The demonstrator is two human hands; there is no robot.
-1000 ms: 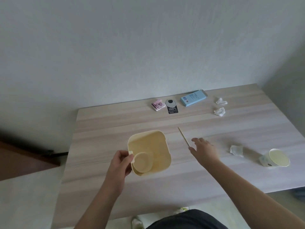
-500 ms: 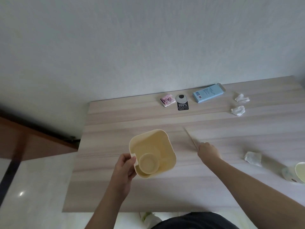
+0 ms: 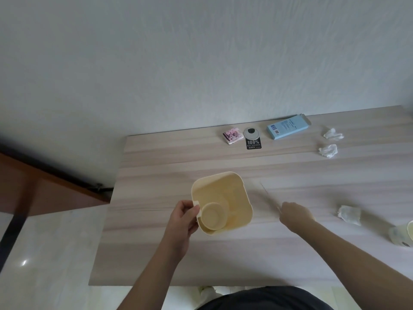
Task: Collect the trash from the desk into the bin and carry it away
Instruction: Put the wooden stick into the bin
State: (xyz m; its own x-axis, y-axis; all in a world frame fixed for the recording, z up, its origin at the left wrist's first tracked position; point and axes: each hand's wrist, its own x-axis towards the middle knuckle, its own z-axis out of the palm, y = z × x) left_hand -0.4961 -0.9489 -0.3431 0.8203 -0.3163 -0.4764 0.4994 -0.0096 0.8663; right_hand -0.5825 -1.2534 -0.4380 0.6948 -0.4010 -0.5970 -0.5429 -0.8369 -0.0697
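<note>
My left hand (image 3: pixel 183 217) grips the near-left rim of a pale yellow square bin (image 3: pixel 223 198) standing on the wooden desk (image 3: pixel 223 253); a round yellow cup lies inside it. My right hand (image 3: pixel 295 214) is closed on the near end of a thin wooden stick (image 3: pixel 267 194), which looks blurred and slants away to the left. Crumpled white tissues lie at the far right (image 3: pixel 328 150) (image 3: pixel 333 134) and to the right of my hand (image 3: pixel 349 214). A paper cup (image 3: pixel 402 236) lies on its side at the right edge.
Along the wall sit a pink packet (image 3: pixel 232 135), a black "100%" card with a round disc (image 3: pixel 253 142) and a light blue box (image 3: pixel 288 126). The desk's left edge drops to a pale tiled floor (image 3: pixel 49 253); dark wood furniture stands at the far left.
My right hand has closed on the near end of the stick, which now looks blurred. The view has swung left, pushing the paper cup to the right edge. The bin stays in my left hand.
</note>
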